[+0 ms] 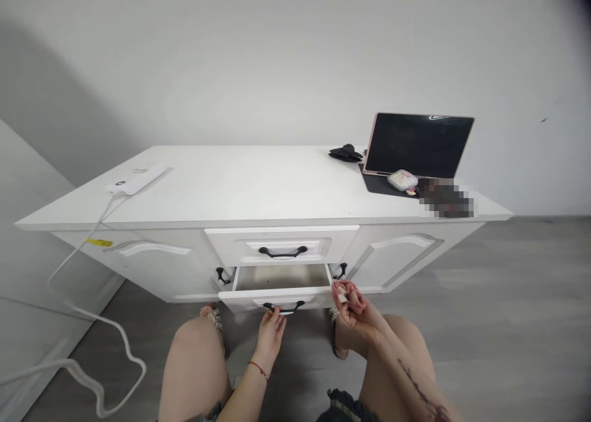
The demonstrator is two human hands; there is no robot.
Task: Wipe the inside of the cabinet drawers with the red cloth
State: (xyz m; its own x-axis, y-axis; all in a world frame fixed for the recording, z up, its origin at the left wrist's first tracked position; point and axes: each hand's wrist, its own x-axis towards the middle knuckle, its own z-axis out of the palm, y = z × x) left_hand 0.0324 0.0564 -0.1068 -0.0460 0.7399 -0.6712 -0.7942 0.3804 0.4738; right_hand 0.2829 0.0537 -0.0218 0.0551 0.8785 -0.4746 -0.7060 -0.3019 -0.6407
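The lower drawer [231,296] of the white cabinet is pulled partway out, and its bare inside shows. My left hand [271,331] has its fingers hooked at the black drawer handle [295,306] on that drawer's front. Just off the drawer's right front corner, my right hand [357,320] is closed around a crumpled pink fabric piece [340,285] with a whitish part. Its exact kind cannot be made out. Above, the upper drawer [231,247] is closed, with its own black handle [282,252].
On the cabinet top [240,182] stand a tablet [418,145] in a dark cover, a small pale case [402,179], a black folded item [346,153] and a blurred-out dark object [447,199]. A white power strip [137,179] lies left, its cable [122,333] trailing to the floor.
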